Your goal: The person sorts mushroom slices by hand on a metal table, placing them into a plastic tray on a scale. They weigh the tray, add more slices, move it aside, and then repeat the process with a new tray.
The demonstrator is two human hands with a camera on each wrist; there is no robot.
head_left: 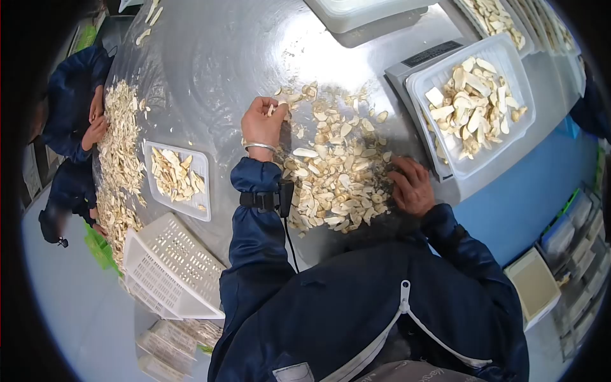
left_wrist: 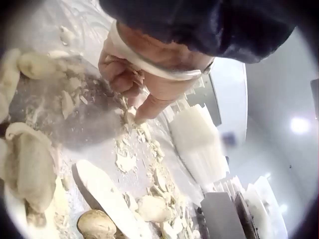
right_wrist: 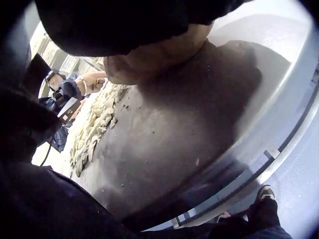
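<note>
A loose heap of sliced mushrooms [head_left: 337,181] lies on the steel table in front of me. At its far left edge, my left hand [head_left: 261,126] pinches a small pale mushroom slice [left_wrist: 130,115] between thumb and fingers. Larger slices and a brown-capped piece [left_wrist: 96,225] lie near it in the left wrist view. My right hand [head_left: 412,186] rests at the right edge of the heap with its fingers loosely bent. In the right wrist view the sleeve covers most of that hand [right_wrist: 149,62], and its fingertips are hidden.
A clear tray [head_left: 523,95] of slices sits on a scale [head_left: 433,56] at right. Left stand another tray [head_left: 207,167] of slices and a white slotted basket [head_left: 168,261]. Two people work at a long heap [head_left: 121,146] at far left. A white bin [head_left: 347,24] stands at the back.
</note>
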